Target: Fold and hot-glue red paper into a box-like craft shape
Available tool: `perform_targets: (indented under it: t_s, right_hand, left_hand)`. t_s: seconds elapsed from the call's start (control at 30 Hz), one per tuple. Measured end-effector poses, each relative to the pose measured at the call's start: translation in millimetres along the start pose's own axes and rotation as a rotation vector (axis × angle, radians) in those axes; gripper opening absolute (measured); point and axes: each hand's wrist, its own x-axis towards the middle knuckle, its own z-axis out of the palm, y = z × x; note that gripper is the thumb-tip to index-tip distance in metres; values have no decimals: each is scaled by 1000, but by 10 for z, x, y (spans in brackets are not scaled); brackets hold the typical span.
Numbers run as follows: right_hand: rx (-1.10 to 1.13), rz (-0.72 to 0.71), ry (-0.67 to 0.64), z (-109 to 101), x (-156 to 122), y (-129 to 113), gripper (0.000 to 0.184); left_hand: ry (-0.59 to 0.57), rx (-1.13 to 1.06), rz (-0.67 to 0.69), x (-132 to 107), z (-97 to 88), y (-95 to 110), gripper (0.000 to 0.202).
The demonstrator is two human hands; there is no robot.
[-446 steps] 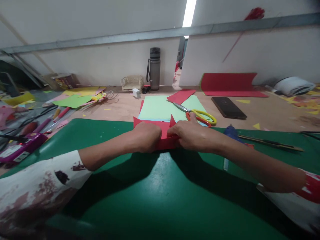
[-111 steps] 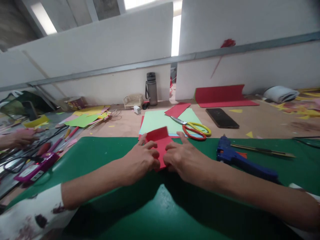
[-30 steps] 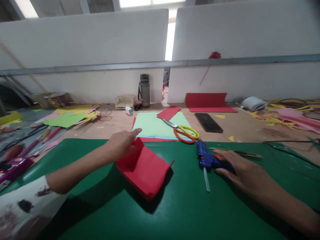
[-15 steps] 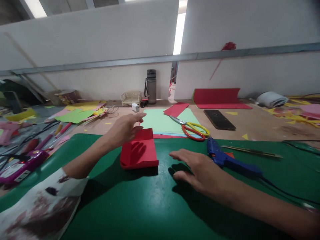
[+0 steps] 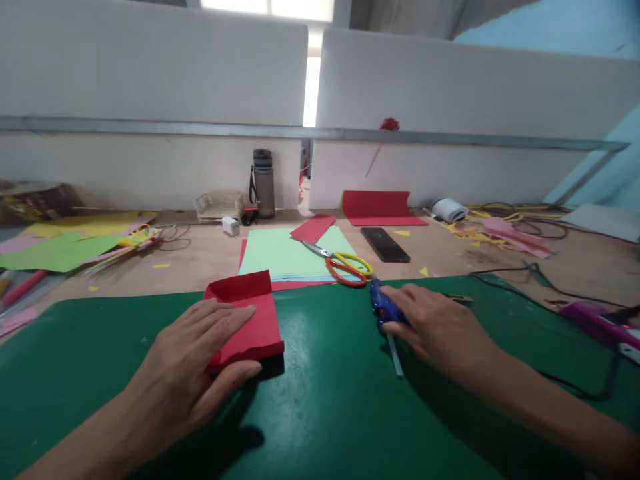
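Half a second ago your right hand (image 5: 437, 327) was poised over the gap between the red folded paper (image 5: 263, 321) and the blue glue gun (image 5: 384, 307); now it has come onto the gun, fingers curled in narrow around the body, with the clear glue stick (image 5: 395, 357) jutting out of the back toward you. Your own knuckles cover the handle, so I can't say whether your grip is complete or whether the gun has left the green mat (image 5: 320, 413). Your left hand (image 5: 187, 363) has changed too: rather than reaching over the paper's far corner, it lies across its left side, fingers nearly straight, thumb spread wide along the near edge, resting over the piece more than clenching it. The paper sits on the mat ahead of you and left of centre, its far and near walls standing, its right end flat; your hand hides much of the left end. What this means, I judge, is that your hands have split the work, one steadying the folded piece and the other minding the tool. The scissors (image 5: 327, 255) haven't been disturbed, lying as they did on the pale green sheets (image 5: 270, 250), well clear of your fingers.
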Motion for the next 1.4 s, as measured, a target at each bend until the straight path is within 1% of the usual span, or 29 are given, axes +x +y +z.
perform_targets:
  t_s: [0.03, 0.1, 0.2, 0.3, 0.33, 0.37, 0.43, 0.47, 0.5, 0.57, 0.6, 0.67, 0.73, 0.77, 0.8, 0.83, 0.9, 0.97, 1.03, 1.13, 1.2, 1.23, 1.3, 1.4]
  right_hand:
    - [-38, 35, -14, 62, -80, 140, 36]
    - [-19, 47, -19, 192, -218, 330, 32]
    - [108, 16, 13, 339, -347, 431, 32]
    - [111, 61, 62, 402, -407, 503, 34]
    - [90, 86, 64, 410, -421, 542, 35]
    - [66, 106, 65, 414, -433, 584, 37]
    - [22, 102, 70, 409, -441, 648, 37]
    - [-17, 89, 120, 399, -430, 651, 36]
    - [-67, 56, 167, 379, -408, 624, 39]
    - [-83, -30, 222, 299, -321, 460, 51]
    - [-22, -56, 233, 236, -259, 325, 51]
    - [228, -121, 248, 79, -99, -21, 43]
    - [534, -145, 9, -63, 95, -397, 37]
    - [661, -117, -110, -109, 199, -567, 39]
    - [776, -83, -178, -131, 300, -715, 42]
    - [877, -62, -214, -130, 393, -835, 46]
    - [1032, -71, -267, -75, 538, -996, 52]
    - [1128, -101, -268, 10, 613, -1073, 55]
    - [1152, -104, -285, 86, 625, -1105, 51]
    - [1162, -39, -319, 155, 591, -1131, 44]
    - [1193, 9, -318, 177, 577, -1150, 47]
    - [1201, 28, -300, 182, 575, -1159, 49]
    - [1158, 44, -221, 178, 571, -1174, 54]
    - [1046, -1, -82, 139, 532, -1173, 59]
  left_hand:
    - [-9, 6, -2, -1, 2, -3, 46]
    - [-18, 12, -16, -5, 2, 3, 46]
    - [-8, -6, -17, -19, 12, 29, 48]
    - [7, -32, -35, -25, 10, 37, 47]
    - [-17, -31, -45, -21, -3, 30, 49]
    - [-69, -17, -49, -16, -21, 18, 54]
    - [-207, 21, -63, -4, -65, -15, 65]
    - [-263, 34, -85, 1, -84, -34, 65]
    - [-301, 40, -120, 4, -96, -53, 65]
    - [-386, 3, -182, 6, -92, -86, 62]
    - [-407, -25, -192, 4, -76, -99, 57]
    - [-433, -45, -229, 3, -28, -120, 47]
    - [-432, -52, -273, 7, 20, -136, 44]
    - [-426, -63, -288, 13, 35, -143, 44]
    - [-416, -84, -296, 21, 41, -150, 44]
    - [-400, -116, -298, 32, 38, -156, 43]
    - [-372, -199, -279, 56, 8, -158, 42]
    - [-361, -265, -254, 79, -30, -147, 42]
    - [-371, -260, -243, 91, -43, -126, 43]
    - [-395, -134, -234, 89, 13, -97, 43]
    - [-400, -62, -201, 79, 74, -87, 41]
    - [-398, -46, -183, 72, 99, -84, 40]
    - [-376, -44, -147, 50, 124, -81, 35]
    - [-313, -88, -70, -12, 138, -79, 37]
